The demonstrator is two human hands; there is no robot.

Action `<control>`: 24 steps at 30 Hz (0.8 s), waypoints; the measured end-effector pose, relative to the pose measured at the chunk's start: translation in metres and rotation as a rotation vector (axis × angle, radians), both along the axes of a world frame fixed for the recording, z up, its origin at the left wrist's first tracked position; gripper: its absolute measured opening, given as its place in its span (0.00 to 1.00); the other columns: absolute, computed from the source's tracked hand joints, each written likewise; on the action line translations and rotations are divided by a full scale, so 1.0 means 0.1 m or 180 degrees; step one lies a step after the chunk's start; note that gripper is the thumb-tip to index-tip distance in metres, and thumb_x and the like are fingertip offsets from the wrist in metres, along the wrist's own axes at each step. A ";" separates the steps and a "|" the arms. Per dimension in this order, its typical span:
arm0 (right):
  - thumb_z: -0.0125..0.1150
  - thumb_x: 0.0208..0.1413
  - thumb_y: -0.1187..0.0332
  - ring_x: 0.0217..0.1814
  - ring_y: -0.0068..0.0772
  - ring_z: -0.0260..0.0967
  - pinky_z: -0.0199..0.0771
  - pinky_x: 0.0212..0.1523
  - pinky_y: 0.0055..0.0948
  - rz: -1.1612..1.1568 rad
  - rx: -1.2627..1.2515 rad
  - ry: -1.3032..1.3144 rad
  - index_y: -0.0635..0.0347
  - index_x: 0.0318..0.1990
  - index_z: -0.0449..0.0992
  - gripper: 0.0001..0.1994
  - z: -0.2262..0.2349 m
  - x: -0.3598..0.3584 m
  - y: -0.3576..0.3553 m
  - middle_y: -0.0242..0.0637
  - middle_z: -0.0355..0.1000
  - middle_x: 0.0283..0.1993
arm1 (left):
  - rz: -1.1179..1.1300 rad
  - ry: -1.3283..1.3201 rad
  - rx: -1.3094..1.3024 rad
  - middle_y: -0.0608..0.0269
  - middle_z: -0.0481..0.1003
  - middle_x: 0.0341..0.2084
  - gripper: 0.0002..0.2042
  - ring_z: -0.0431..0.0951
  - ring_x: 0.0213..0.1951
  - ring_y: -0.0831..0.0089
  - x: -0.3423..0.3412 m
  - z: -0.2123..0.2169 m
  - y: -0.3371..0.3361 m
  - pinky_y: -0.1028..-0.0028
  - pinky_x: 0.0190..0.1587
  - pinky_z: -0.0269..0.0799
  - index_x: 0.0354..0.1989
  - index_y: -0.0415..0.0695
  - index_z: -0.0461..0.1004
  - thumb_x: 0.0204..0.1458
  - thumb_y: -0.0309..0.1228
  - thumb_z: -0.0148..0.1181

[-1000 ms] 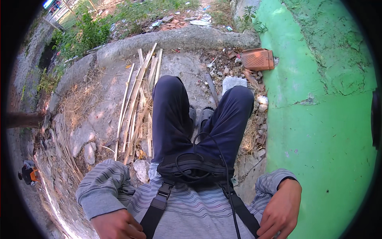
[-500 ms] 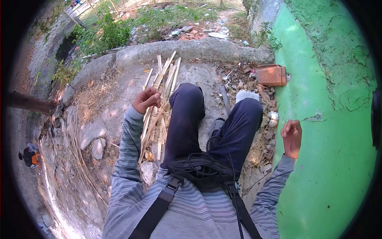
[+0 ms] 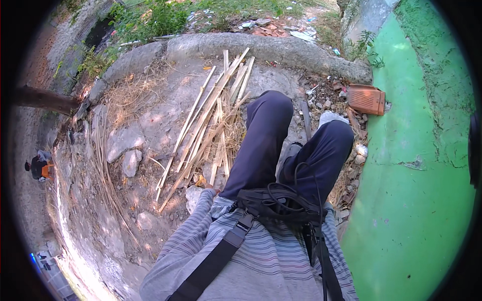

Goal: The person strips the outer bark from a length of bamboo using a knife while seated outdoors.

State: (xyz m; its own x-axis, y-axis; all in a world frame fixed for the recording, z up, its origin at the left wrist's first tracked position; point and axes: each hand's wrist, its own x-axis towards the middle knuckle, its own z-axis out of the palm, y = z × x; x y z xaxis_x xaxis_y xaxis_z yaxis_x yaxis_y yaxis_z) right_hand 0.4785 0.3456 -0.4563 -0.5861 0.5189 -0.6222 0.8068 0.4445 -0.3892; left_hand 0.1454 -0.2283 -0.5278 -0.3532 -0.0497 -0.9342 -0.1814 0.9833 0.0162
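My left hand [image 3: 215, 191] is low at the side of my left thigh, beside a pale rock. Only a small part of it shows past the striped cuff, and its fingers are hidden. My right hand is out of sight; part of that striped sleeve [image 3: 331, 231] runs down along my right side. On the ground left of my knees lies a loose pile of split bamboo strips [image 3: 208, 118], some crossing each other, with dry fibres [image 3: 233, 133] among them. Neither hand is touching the strips.
A low concrete kerb [image 3: 261, 50] curves across the far side. At right stands a green wall [image 3: 401, 200], with an orange-brown hollow brick [image 3: 365, 99] at its foot beside rubble. Stones, dry stalks [image 3: 103, 160] and a wooden post [image 3: 47, 100] are at left. A person [image 3: 37, 166] sits far left.
Both hands have dropped from their raised positions: the left to my thigh, the right out of sight. My view has shifted, so more of the bamboo pile shows.
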 end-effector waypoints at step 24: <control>0.67 0.51 0.58 0.39 0.31 0.77 0.76 0.41 0.31 -0.0850 -0.0144 -0.0323 0.60 0.47 0.78 0.19 0.53 -0.33 -0.52 0.42 0.78 0.42 | 0.0158 0.1444 -0.0596 0.51 0.62 0.65 0.31 0.63 0.66 0.56 -1.56 -0.08 -0.66 0.51 0.66 0.60 0.59 0.53 0.67 0.44 0.36 0.71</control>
State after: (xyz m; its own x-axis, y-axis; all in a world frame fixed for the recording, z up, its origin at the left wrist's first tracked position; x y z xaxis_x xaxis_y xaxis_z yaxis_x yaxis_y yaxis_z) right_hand 0.4456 0.2932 -0.4030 -0.3659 0.6169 -0.6968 0.9288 0.1950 -0.3151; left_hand -0.0111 -0.2944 -0.5362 -0.7152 -0.2292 -0.6603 -0.2438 0.9672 -0.0717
